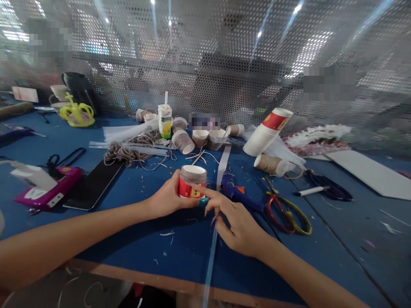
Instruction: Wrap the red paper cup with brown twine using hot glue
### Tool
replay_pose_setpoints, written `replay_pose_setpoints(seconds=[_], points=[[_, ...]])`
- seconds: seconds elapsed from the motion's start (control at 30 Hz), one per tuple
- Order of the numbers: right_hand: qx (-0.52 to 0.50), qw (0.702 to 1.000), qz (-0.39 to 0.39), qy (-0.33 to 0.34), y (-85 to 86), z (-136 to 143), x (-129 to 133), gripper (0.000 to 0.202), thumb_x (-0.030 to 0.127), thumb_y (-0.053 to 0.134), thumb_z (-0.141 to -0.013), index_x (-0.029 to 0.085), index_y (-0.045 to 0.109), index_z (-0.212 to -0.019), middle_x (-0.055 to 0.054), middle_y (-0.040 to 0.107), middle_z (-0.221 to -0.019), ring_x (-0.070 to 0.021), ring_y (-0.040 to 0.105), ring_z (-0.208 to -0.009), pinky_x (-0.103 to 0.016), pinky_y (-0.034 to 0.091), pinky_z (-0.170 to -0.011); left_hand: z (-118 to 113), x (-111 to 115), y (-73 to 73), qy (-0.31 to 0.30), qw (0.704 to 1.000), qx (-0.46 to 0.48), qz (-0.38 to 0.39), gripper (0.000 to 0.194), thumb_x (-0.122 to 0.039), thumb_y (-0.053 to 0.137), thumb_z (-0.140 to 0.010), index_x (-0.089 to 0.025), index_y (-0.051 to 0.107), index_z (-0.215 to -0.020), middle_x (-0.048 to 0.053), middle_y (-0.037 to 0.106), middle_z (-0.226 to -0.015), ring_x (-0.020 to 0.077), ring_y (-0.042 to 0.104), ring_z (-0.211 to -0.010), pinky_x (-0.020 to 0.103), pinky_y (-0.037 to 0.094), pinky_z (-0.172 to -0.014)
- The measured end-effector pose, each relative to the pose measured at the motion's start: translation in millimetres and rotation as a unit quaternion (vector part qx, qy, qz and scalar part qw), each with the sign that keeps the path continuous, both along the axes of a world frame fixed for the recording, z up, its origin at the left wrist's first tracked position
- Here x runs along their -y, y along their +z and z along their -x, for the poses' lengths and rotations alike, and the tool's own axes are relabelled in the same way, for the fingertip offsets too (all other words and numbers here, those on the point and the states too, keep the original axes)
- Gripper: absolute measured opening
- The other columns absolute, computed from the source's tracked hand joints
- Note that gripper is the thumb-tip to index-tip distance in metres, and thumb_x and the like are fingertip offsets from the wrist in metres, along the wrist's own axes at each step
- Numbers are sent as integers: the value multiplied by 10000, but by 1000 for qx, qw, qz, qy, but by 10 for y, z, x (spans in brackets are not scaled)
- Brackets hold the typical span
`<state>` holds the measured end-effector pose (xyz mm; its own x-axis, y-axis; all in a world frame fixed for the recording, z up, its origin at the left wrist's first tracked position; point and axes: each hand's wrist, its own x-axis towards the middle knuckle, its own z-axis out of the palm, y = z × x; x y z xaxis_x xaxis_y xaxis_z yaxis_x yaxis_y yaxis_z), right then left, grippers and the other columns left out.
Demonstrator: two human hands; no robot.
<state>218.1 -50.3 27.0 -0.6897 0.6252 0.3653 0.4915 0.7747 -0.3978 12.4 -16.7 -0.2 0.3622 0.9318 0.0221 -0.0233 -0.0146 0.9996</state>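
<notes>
A red paper cup point(186, 189) with grey cord wound round its upper part is upright above the blue table. My left hand point(167, 194) grips it from the left side, with the thumb across its lower front. My right hand point(236, 220) is at the cup's right, its index finger stretched to touch the red front and the other fingers bent. Something thin may lie between those bent fingers, but it is too small to make out. A blue glue gun point(239, 194) lies just behind my right hand.
Scissors point(279, 214) with red and yellow handles lie right of my right hand. Behind are cord-wrapped cups point(183, 142), a drink carton point(165, 122), a cord bundle point(123, 154) and a leaning cup stack point(265, 134). A black phone point(96, 184) and purple power strip point(53, 192) lie left.
</notes>
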Motion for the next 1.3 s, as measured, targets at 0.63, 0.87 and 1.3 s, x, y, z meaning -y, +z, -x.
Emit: replay_pose_setpoints(seconds=[0.63, 0.87, 1.3], points=[[-148, 987, 57, -22, -39, -90, -67, 260, -29, 413, -759, 212, 479, -833, -128, 606, -1322, -66, 567, -508, -261, 487, -520, 90, -111, -35, -53, 983, 159, 74, 637, -261, 861, -515, -153, 605, -1089, 88, 693, -1085, 257, 639, -1014, 385, 460, -928], [-152, 985, 76, -7, -47, -110, -87, 279, -35, 406, -734, 209, 486, -841, -132, 609, -1318, -64, 571, -510, -246, 483, -501, 129, -157, -73, -113, 964, 216, 104, 607, -235, 870, -512, -145, 648, -1069, 81, 719, -981, 221, 669, -910, 352, 480, -878], [-80, 995, 26, 57, -10, -42, 38, 322, -41, 395, -739, 229, 467, -900, -119, 592, -1356, -74, 590, -555, -242, 494, -535, 124, -136, -6, -187, 957, 201, 97, 544, -158, 855, -502, -138, 672, -1014, 60, 713, -922, 176, 649, -836, 306, 479, -822]])
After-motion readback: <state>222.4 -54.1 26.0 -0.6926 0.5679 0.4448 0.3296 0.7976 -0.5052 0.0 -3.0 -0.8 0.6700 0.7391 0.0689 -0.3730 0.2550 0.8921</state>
